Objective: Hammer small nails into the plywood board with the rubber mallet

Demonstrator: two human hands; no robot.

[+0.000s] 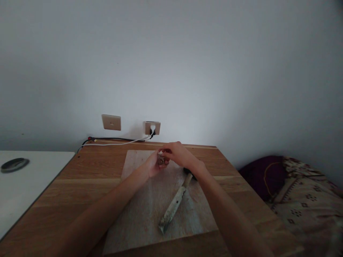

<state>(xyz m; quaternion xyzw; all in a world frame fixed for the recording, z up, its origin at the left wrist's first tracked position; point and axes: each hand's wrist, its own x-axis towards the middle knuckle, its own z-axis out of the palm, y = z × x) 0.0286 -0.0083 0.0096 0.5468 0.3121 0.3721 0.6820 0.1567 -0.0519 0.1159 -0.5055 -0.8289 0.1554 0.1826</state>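
- A small, rough brown lump with a paler bit at its top is held above the far part of a pale, worn rectangular board; its exact kind is too small to tell.
- The left hand cups it like a shallow bowl, fingers curled around it.
- The right hand arches over from the other side, fingertips bent down onto the top; whether they pinch it I cannot tell.
- Both forearms reach in from the bottom edge, converging, wrists near each other.
- Under the right wrist lies a hammer with a whitish, scuffed handle and black head, slanting across the board.
- Board surface shows between the forearms, on both sides of the handle.
- Around the board runs the brown wooden tabletop, its back edge near the wall, its right edge beside patterned beige fabric.
- A white cable runs along the back to a socket.
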